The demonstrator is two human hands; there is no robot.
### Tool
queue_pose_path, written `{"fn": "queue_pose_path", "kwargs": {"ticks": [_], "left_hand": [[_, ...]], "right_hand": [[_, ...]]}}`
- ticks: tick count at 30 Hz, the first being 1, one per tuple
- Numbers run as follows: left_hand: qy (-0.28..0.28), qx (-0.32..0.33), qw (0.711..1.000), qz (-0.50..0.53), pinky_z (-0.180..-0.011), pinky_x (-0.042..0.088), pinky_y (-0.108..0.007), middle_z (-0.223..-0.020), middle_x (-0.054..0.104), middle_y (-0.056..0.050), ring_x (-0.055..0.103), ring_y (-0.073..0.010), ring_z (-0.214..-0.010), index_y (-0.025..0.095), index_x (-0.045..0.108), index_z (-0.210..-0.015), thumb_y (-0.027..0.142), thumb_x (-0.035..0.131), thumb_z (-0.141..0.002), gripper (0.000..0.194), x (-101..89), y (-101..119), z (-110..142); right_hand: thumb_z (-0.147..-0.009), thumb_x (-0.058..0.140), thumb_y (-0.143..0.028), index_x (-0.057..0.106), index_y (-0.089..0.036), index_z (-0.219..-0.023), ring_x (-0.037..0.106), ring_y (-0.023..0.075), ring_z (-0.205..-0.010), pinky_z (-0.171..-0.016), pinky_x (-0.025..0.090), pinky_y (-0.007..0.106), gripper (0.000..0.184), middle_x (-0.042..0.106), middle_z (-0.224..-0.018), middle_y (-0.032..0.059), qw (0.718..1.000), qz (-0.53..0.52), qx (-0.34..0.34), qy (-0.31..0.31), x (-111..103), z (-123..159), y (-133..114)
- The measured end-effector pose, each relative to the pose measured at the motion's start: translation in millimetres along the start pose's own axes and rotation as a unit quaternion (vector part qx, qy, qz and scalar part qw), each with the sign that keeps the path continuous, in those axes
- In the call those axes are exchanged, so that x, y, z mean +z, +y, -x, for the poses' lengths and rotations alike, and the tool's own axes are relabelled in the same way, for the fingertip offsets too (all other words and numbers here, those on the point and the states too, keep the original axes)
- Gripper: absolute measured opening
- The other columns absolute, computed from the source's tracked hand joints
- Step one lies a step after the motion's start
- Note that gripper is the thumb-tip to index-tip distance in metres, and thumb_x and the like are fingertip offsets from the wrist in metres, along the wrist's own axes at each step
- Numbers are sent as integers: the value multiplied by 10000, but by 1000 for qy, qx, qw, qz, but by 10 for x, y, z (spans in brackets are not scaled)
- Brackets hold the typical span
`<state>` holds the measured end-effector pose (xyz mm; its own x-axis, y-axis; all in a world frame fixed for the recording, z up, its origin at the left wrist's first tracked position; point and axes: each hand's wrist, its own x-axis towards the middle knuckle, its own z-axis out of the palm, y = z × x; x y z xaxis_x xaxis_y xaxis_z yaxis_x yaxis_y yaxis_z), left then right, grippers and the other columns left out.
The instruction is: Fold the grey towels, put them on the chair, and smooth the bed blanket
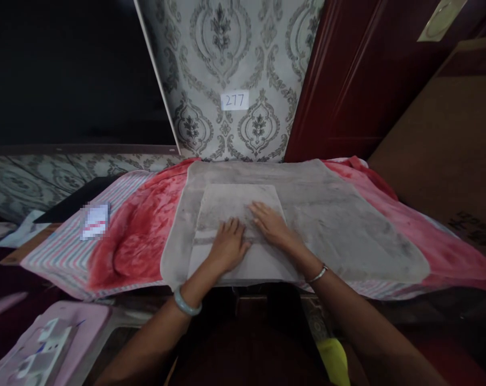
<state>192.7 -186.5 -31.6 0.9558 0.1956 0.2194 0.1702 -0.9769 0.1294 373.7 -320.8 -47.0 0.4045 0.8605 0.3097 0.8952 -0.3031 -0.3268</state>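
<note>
Folded pale cloth [259, 262] lies on the gray blanket [349, 228] beneath our left grip [229, 246] and right grip [270, 223], both loosely spread, pinching nothing; we judge it light, soft, limp, best taken by the side edges just outside each grip.

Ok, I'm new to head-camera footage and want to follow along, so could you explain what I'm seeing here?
There's no machine, just a person's bare left hand and right hand. The single picture comes from a camera worn on their head, looking forward and down. Both hands appear to rest, palms down, on a pale flat piece, perhaps folded cloth; neither grips anything. That piece lies on a grey fabric sheet, with red plush fabric showing at both sides and a striped cloth beneath.
</note>
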Motion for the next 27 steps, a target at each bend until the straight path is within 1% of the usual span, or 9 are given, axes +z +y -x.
{"fn": "queue_pose_path", "kwargs": {"ticks": [2, 3, 5, 8, 12, 15, 18, 22, 27], "left_hand": [[6, -2, 1000, -14, -1258, 256, -593, -1635, 410, -214, 320, -360, -1552, 123, 462, -1539, 429, 479, -1000, 619, 147, 131, 39], [8, -5, 1000, -22, -1257, 245, -613, -1650, 382, -216, 303, -365, -1560, 125, 441, -1557, 437, 457, -1006, 633, 203, 162, 59], [9, -5, 999, -32, -1253, 246, -632, -1662, 359, -209, 295, -366, -1565, 143, 430, -1571, 431, 428, -1015, 626, 264, 172, 94], [4, -2, 999, -38, -1249, 265, -632, -1662, 358, -205, 295, -367, -1565, 153, 441, -1569, 417, 435, -1015, 614, 262, 141, 120], [11, 2, 999, -38, -1248, 280, -623, -1653, 381, -199, 311, -358, -1560, 161, 447, -1566, 407, 445, -1011, 607, 251, 123, 129], [19, 3, 999, -40, -1250, 280, -620, -1656, 380, -196, 313, -352, -1560, 166, 439, -1568, 412, 445, -1012, 608, 273, 121, 138], [17, 5, 999, -39, -1251, 276, -627, -1660, 367, -203, 303, -361, -1563, 156, 437, -1567, 413, 440, -1016, 609, 285, 115, 146], [21, -1, 999, -25, -1254, 272, -628, -1660, 370, -197, 301, -354, -1565, 168, 438, -1566, 413, 455, -1011, 607, 287, 124, 147], [10, -16, 1000, 16, -1272, 225, -628, -1664, 352, -217, 269, -367, -1575, 147, 433, -1566, 454, 474, -1007, 639, 273, 194, 164]], "right_hand": [[-1073, 301, -421, 351, -283, -1637, 208, 266, -1588, -1274, 213, 546, 583, 284, -1709, 44, 995, 10, -43, -85, 70, -132, -39], [-1077, 286, -445, 342, -300, -1639, 188, 270, -1593, -1272, 196, 563, 583, 263, -1715, 37, 992, 18, -53, -116, 100, -185, -20], [-1080, 278, -480, 342, -329, -1636, 175, 276, -1595, -1268, 181, 580, 580, 244, -1719, 27, 987, 38, -61, -144, 134, -277, 82], [-1072, 309, -514, 318, -338, -1644, 168, 292, -1596, -1263, 182, 587, 599, 217, -1726, 31, 989, 70, -36, -123, 122, -415, 324], [-1070, 311, -524, 275, -302, -1660, 166, 298, -1596, -1256, 194, 599, 632, 194, -1732, 65, 991, 81, 53, -95, 81, -611, 623], [-1074, 296, -536, 299, -264, -1652, 168, 292, -1596, -1250, 224, 584, 640, 217, -1727, 85, 987, 72, 114, -86, 94, -713, 764], [-1075, 291, -529, 346, -237, -1634, 207, 292, -1585, -1248, 239, 564, 634, 265, -1713, 95, 986, 63, 143, -61, 149, -751, 838], [-1061, 317, -541, 392, -254, -1612, 262, 299, -1566, -1239, 265, 569, 626, 327, -1690, 89, 987, 49, 148, -23, 223, -752, 867], [-1039, 338, -529, 433, -232, -1590, 282, 306, -1560, -1238, 289, 561, 633, 364, -1674, 92, 987, 36, 151, -28, 232, -735, 917]]}}
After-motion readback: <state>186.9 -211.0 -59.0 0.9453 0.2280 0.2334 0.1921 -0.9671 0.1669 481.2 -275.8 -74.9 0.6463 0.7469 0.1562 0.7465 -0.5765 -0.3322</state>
